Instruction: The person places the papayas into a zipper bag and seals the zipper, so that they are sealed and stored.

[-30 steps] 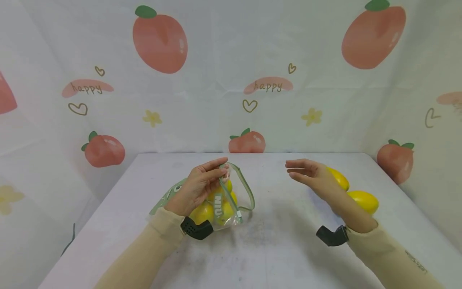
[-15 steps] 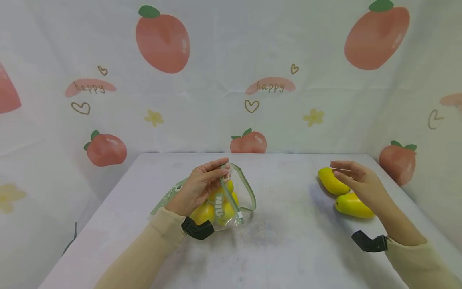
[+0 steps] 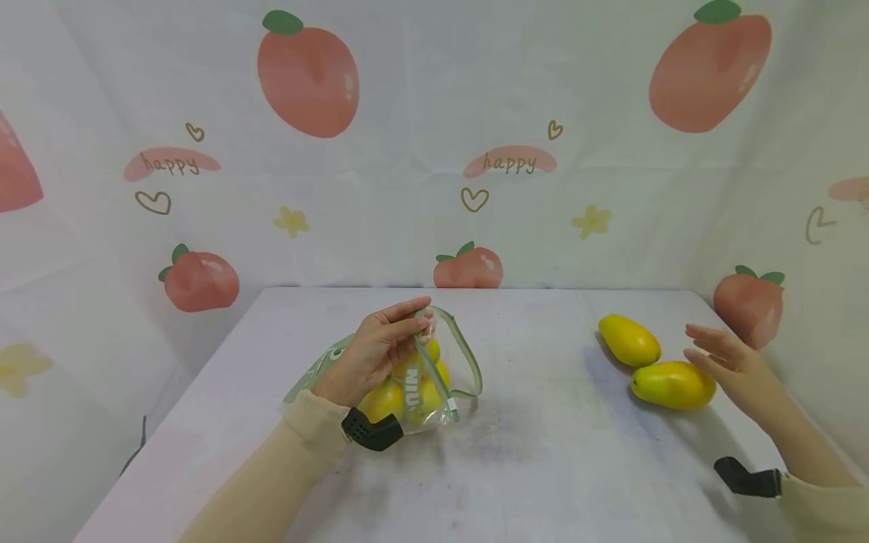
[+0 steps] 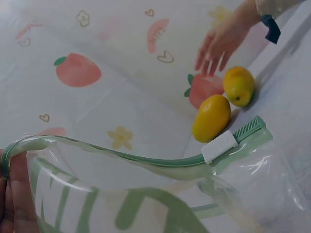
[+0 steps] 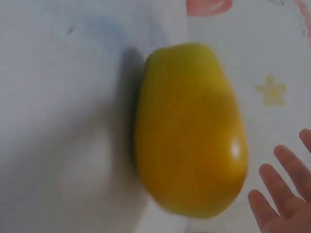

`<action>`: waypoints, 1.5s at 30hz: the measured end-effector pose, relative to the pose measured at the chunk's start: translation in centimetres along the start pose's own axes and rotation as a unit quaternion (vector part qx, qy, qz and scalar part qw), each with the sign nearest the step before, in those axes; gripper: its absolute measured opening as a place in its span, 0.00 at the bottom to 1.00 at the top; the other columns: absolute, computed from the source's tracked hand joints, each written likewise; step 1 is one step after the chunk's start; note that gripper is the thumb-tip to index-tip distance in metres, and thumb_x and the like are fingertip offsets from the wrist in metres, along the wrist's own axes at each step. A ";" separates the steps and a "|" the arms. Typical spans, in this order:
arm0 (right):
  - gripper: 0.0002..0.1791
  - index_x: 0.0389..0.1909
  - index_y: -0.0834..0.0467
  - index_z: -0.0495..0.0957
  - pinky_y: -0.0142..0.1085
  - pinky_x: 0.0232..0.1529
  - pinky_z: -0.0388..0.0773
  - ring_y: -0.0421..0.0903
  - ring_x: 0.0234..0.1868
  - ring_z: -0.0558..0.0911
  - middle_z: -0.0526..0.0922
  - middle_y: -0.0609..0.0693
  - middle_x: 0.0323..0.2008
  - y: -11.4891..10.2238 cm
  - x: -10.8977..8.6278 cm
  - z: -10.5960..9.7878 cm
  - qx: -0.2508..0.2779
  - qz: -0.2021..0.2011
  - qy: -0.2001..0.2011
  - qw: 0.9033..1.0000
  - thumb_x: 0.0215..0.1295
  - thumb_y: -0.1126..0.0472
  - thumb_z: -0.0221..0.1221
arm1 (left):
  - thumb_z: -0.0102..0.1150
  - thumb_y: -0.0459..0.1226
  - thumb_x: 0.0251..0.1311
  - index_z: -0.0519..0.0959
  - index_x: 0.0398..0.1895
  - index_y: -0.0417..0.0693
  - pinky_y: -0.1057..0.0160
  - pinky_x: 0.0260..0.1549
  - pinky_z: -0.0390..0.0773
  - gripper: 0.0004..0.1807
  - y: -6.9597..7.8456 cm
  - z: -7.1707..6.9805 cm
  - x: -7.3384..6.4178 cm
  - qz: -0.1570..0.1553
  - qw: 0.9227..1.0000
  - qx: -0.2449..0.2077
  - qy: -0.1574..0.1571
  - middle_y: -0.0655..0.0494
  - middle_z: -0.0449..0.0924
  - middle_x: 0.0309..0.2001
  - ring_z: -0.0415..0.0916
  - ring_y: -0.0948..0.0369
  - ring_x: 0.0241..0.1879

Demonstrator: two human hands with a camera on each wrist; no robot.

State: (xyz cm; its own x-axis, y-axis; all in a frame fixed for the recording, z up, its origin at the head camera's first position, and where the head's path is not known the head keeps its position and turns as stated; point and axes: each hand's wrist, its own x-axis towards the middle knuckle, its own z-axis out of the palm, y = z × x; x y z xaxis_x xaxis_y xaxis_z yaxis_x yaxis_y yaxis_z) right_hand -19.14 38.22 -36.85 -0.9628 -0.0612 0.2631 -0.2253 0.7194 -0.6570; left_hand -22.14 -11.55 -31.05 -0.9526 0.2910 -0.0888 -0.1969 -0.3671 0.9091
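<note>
Left on the bench [image 3: 536,467]: clear bag [image 3: 412,388], rim pinched by the left hand [image 3: 366,353]; yellow fruit [image 3: 382,401] inside, possibly mangoes.
Right side: far mango [image 3: 629,341] just beside near mango [image 3: 672,385].
Right hand [image 3: 738,369]: fingers loosely apart, right of the near mango.

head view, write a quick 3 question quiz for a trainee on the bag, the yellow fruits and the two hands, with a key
1. Multiple choice: how many yellow fruits lie on the table outside the clear bag? a) one b) two c) four
2. True or false: the right hand is gripping a yellow fruit.
3. Fill in: the rim of the clear bag is held by the ____ hand.

Key
1. b, two
2. False: the right hand holds nothing; its fingers are beside the nearer fruit.
3. left: the left hand grips it.
</note>
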 end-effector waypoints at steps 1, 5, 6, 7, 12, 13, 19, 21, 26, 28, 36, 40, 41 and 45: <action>0.28 0.69 0.60 0.63 0.16 0.41 0.71 0.23 0.49 0.71 0.71 0.24 0.52 0.4 -0.1 0.0 -0.013 0.009 -0.015 1.000 0.72 0.55 0.53 | 0.55 0.27 0.65 0.70 0.65 0.38 0.74 0.34 0.81 0.24 0.0 0.0 0.0 0.000 1.000 0.001 0.001 0.56 0.84 0.40 0.80 0.66 0.29; 0.33 0.71 0.65 0.58 0.36 0.50 0.77 0.42 0.57 0.71 0.73 0.42 0.62 1.5 -0.4 0.0 -0.042 0.037 -0.067 0.996 0.74 0.51 0.50 | 0.55 0.27 0.65 0.71 0.64 0.38 0.74 0.34 0.81 0.23 0.1 -0.1 -0.1 -0.001 1.000 0.001 0.001 0.56 0.84 0.41 0.80 0.66 0.29; 0.33 0.71 0.66 0.58 0.35 0.51 0.76 0.41 0.58 0.71 0.73 0.42 0.62 1.8 -0.5 0.1 -0.036 0.037 -0.075 0.996 0.74 0.51 0.50 | 0.55 0.27 0.65 0.71 0.64 0.38 0.74 0.33 0.81 0.23 0.1 -0.1 -0.1 0.000 1.000 0.001 0.000 0.55 0.84 0.41 0.80 0.66 0.30; 0.32 0.70 0.67 0.59 0.34 0.52 0.76 0.33 0.57 0.70 0.73 0.35 0.61 2.1 -0.6 0.1 -0.030 0.036 -0.080 0.996 0.74 0.51 0.50 | 0.55 0.27 0.65 0.71 0.64 0.38 0.75 0.33 0.80 0.23 0.1 -0.2 -0.1 0.001 1.000 0.003 -0.002 0.55 0.84 0.41 0.80 0.66 0.30; 0.32 0.67 0.68 0.63 0.33 0.49 0.74 0.25 0.50 0.68 0.71 0.25 0.53 2.8 -1.0 0.4 -0.045 0.045 -0.096 0.993 0.71 0.51 0.54 | 0.54 0.28 0.66 0.68 0.66 0.37 0.76 0.29 0.77 0.25 0.0 -0.2 -0.1 0.003 1.000 0.007 -0.011 0.57 0.83 0.40 0.80 0.67 0.30; 0.32 0.67 0.68 0.63 0.42 0.50 0.75 0.33 0.53 0.70 0.74 0.33 0.56 2.8 -1.0 0.5 -0.049 0.051 -0.104 0.992 0.71 0.51 0.54 | 0.54 0.28 0.66 0.68 0.67 0.37 0.76 0.29 0.77 0.25 0.1 -0.3 -0.1 0.003 1.000 0.008 -0.012 0.57 0.83 0.40 0.80 0.67 0.30; 0.34 0.67 0.72 0.59 0.68 0.46 0.69 0.70 0.55 0.67 0.64 0.76 0.63 2.5 -1.3 1.2 -0.055 0.075 -0.146 0.985 0.73 0.50 0.51 | 0.53 0.28 0.67 0.68 0.66 0.37 0.75 0.30 0.78 0.24 0.1 -0.3 -0.1 0.003 1.000 0.005 -0.012 0.58 0.84 0.40 0.80 0.67 0.30; 0.34 0.67 0.71 0.58 0.69 0.48 0.67 0.70 0.56 0.66 0.62 0.76 0.63 2.3 -1.6 1.4 -0.047 0.078 -0.155 0.984 0.72 0.50 0.52 | 0.53 0.28 0.67 0.69 0.66 0.38 0.75 0.31 0.79 0.24 0.2 -0.3 -0.1 0.004 1.000 0.004 -0.014 0.57 0.84 0.40 0.80 0.66 0.30; 0.36 0.69 0.70 0.56 0.70 0.49 0.64 0.68 0.56 0.65 0.60 0.76 0.64 1.7 -1.8 1.9 -0.038 0.087 -0.177 0.980 0.71 0.50 0.54 | 0.54 0.28 0.66 0.72 0.63 0.39 0.74 0.31 0.80 0.21 0.2 -0.4 -0.2 0.005 1.000 0.000 -0.016 0.57 0.84 0.40 0.79 0.66 0.30; 0.36 0.69 0.69 0.57 0.68 0.48 0.66 0.67 0.55 0.67 0.61 0.76 0.63 1.3 -1.8 2.0 -0.042 0.085 -0.180 0.979 0.70 0.50 0.55 | 0.54 0.28 0.66 0.72 0.63 0.39 0.74 0.32 0.80 0.21 0.1 -0.4 -0.2 0.005 1.000 -0.001 -0.017 0.56 0.83 0.40 0.79 0.66 0.30; 0.34 0.67 0.63 0.63 0.57 0.47 0.73 0.28 0.43 0.66 0.69 0.68 0.61 -0.3 -2.0 2.6 -0.044 0.045 -0.174 0.983 0.66 0.52 0.60 | 0.54 0.28 0.66 0.73 0.62 0.40 0.75 0.30 0.79 0.21 0.2 -0.5 -0.2 0.004 1.000 -0.004 -0.015 0.57 0.84 0.39 0.80 0.66 0.30; 0.32 0.66 0.60 0.65 0.44 0.45 0.73 0.26 0.42 0.67 0.72 0.65 0.59 -1.6 -1.8 2.8 -0.056 0.015 -0.157 0.986 0.65 0.52 0.62 | 0.53 0.28 0.66 0.70 0.64 0.38 0.75 0.30 0.79 0.22 0.1 -0.4 -0.2 0.004 1.000 -0.004 -0.015 0.57 0.84 0.38 0.80 0.66 0.30; 0.32 0.66 0.59 0.65 0.42 0.44 0.73 0.29 0.43 0.68 0.72 0.64 0.59 -2.0 -1.8 3.0 -0.060 0.011 -0.154 0.986 0.64 0.52 0.62 | 0.53 0.28 0.67 0.69 0.65 0.37 0.75 0.30 0.79 0.23 0.1 -0.4 -0.2 0.004 1.000 -0.004 -0.015 0.58 0.84 0.38 0.80 0.66 0.30; 0.33 0.66 0.58 0.65 0.40 0.43 0.72 0.40 0.44 0.70 0.73 0.63 0.57 -4.2 -1.6 3.6 -0.061 0.006 -0.150 0.987 0.64 0.50 0.62 | 0.53 0.27 0.67 0.66 0.67 0.35 0.75 0.31 0.80 0.25 0.0 -0.4 -0.2 0.003 1.000 -0.007 -0.018 0.58 0.84 0.38 0.80 0.66 0.30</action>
State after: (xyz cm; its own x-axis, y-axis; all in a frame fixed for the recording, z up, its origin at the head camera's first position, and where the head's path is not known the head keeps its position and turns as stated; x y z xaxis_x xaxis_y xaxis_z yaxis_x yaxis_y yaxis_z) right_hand -17.22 32.85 -37.04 -0.9704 -0.2405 0.0225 -0.2108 0.7978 -0.5649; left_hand -22.04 -12.02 -31.17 -0.9450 0.3199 -0.0678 -0.1938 -0.3812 0.9040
